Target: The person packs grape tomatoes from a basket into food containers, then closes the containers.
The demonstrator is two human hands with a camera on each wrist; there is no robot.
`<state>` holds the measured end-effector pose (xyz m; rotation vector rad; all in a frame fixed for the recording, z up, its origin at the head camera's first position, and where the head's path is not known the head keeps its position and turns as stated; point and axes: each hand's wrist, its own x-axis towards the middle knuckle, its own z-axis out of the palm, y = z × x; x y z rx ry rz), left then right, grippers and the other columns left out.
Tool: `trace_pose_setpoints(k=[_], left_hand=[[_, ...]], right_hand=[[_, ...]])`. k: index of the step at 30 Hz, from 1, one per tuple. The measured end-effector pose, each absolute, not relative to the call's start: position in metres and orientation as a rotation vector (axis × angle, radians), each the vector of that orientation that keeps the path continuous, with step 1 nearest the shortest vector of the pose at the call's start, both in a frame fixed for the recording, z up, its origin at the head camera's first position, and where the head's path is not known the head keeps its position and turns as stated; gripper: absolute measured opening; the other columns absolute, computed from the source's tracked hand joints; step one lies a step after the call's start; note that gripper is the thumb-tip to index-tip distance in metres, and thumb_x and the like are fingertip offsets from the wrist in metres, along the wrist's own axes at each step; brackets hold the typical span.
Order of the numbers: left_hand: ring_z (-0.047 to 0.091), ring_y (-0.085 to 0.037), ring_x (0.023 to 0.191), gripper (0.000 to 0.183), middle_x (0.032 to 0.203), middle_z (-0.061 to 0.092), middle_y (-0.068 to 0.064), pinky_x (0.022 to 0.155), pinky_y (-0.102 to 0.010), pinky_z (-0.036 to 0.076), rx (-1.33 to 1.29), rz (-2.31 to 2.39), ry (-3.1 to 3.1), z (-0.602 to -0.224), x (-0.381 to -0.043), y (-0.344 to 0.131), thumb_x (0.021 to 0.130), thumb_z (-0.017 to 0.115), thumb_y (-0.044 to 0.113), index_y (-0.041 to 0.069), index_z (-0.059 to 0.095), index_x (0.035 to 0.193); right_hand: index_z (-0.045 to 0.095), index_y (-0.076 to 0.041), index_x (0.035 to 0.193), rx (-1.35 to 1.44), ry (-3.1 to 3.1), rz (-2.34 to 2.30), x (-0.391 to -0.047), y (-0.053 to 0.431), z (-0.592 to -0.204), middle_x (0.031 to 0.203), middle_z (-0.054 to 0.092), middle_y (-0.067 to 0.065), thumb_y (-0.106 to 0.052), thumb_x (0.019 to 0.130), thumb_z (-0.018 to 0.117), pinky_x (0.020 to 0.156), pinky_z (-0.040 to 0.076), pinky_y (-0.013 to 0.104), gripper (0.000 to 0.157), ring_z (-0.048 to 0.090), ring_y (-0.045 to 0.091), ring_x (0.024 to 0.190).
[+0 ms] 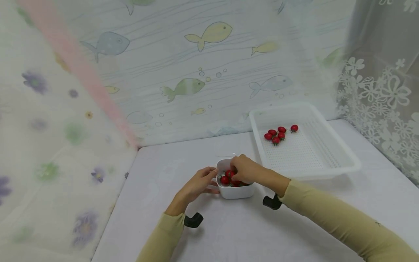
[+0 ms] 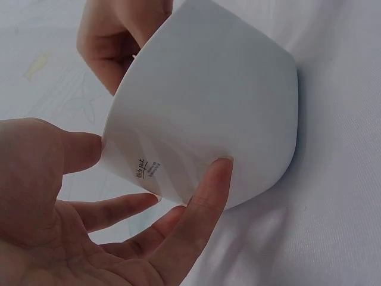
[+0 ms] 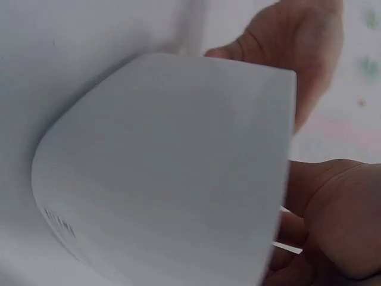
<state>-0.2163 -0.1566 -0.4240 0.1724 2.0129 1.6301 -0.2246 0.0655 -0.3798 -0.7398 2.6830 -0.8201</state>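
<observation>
A white box (image 1: 237, 193) with rounded corners stands on the cloth-covered table, and several red cherry tomatoes (image 1: 224, 180) lie in it. My left hand (image 1: 199, 183) steadies the box from its left side. In the left wrist view its thumb touches the rim, and its fingertips (image 2: 223, 167) rest against the printed outer wall. From the right, my right hand (image 1: 247, 169) reaches over the rim into the box, fingers bent down among the tomatoes. The box wall hides those fingertips in both wrist views, so I cannot tell whether they pinch a tomato.
Behind and to the right stands a large white perforated basket (image 1: 340, 169) with several cherry tomatoes (image 1: 276, 140) near its left side. A fish-patterned curtain (image 1: 183, 120) hangs along the table's back edge. A clear lid-like piece (image 1: 225, 149) lies behind the box.
</observation>
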Motion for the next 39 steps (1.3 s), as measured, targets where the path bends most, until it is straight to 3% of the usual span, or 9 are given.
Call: trace_pose_setpoints(k=[3, 9, 13, 21, 28, 33, 39], left_hand=[[0.064, -0.031, 0.111, 0.051, 0.140, 0.051, -0.023, 0.084, -0.041, 0.064, 0.177, 1.633, 2.012, -0.424, -0.216, -0.156, 0.110, 0.050, 0.034, -0.002, 0.046, 0.145], [0.064, -0.030, 0.110, 0.050, 0.140, 0.052, -0.023, 0.084, -0.041, 0.064, 0.181, 1.627, 2.020, -0.426, -0.217, -0.157, 0.110, 0.049, 0.034, -0.001, 0.047, 0.145], [0.064, -0.030, 0.110, 0.051, 0.140, 0.052, -0.023, 0.084, -0.041, 0.064, 0.179, 1.627, 2.024, -0.426, -0.218, -0.157, 0.109, 0.050, 0.035, -0.001, 0.047, 0.145], [0.064, -0.031, 0.110, 0.052, 0.140, 0.052, -0.023, 0.084, -0.041, 0.064, 0.171, 1.626, 2.025, -0.425, -0.218, -0.157, 0.109, 0.050, 0.035, -0.001, 0.047, 0.145], [0.064, -0.032, 0.111, 0.052, 0.140, 0.052, -0.023, 0.084, -0.041, 0.064, 0.177, 1.624, 2.028, -0.427, -0.219, -0.157, 0.109, 0.051, 0.037, 0.000, 0.048, 0.145], [0.064, -0.032, 0.111, 0.052, 0.139, 0.054, -0.022, 0.084, -0.042, 0.064, 0.178, 1.622, 2.030, -0.427, -0.220, -0.158, 0.109, 0.052, 0.037, 0.000, 0.049, 0.144], [0.065, -0.030, 0.110, 0.052, 0.138, 0.055, -0.021, 0.085, -0.042, 0.063, 0.174, 1.617, 2.036, -0.428, -0.219, -0.157, 0.109, 0.051, 0.037, 0.000, 0.049, 0.145]], right_hand=[[0.072, 0.001, 0.092, -0.694, 2.705, -0.784, -0.223, 0.059, -0.386, 0.073, 0.065, 0.002, -0.002, 0.086, 0.079, 0.059, 0.049, 0.024, 0.010, 0.055, 0.016, 0.070], [0.070, 0.000, 0.121, -0.615, 2.767, -0.710, -0.226, 0.053, -0.391, 0.100, 0.072, 0.013, -0.001, 0.085, 0.079, 0.076, 0.060, 0.036, 0.037, 0.061, 0.024, 0.086], [0.068, 0.000, 0.125, -0.596, 2.794, -0.661, -0.227, 0.051, -0.392, 0.105, 0.071, 0.016, 0.001, 0.086, 0.077, 0.083, 0.062, 0.042, 0.040, 0.064, 0.027, 0.090], [0.068, -0.001, 0.121, -0.601, 2.831, -0.517, -0.221, 0.056, -0.379, 0.105, 0.068, 0.016, 0.005, 0.088, 0.071, 0.073, 0.059, 0.038, 0.035, 0.061, 0.025, 0.086], [0.070, -0.003, 0.100, -0.748, 2.840, -0.549, -0.215, 0.078, -0.358, 0.093, 0.067, 0.008, 0.000, 0.089, 0.071, 0.062, 0.055, 0.032, 0.011, 0.058, 0.020, 0.082], [0.071, -0.011, 0.097, -0.852, 2.744, -0.627, -0.209, 0.094, -0.349, 0.091, 0.066, -0.001, -0.008, 0.092, 0.072, 0.066, 0.055, 0.029, 0.006, 0.058, 0.018, 0.086], [0.072, -0.012, 0.102, -0.953, 2.714, -0.703, -0.206, 0.119, -0.346, 0.102, 0.069, 0.003, -0.006, 0.093, 0.071, 0.079, 0.058, 0.034, 0.011, 0.063, 0.025, 0.100]])
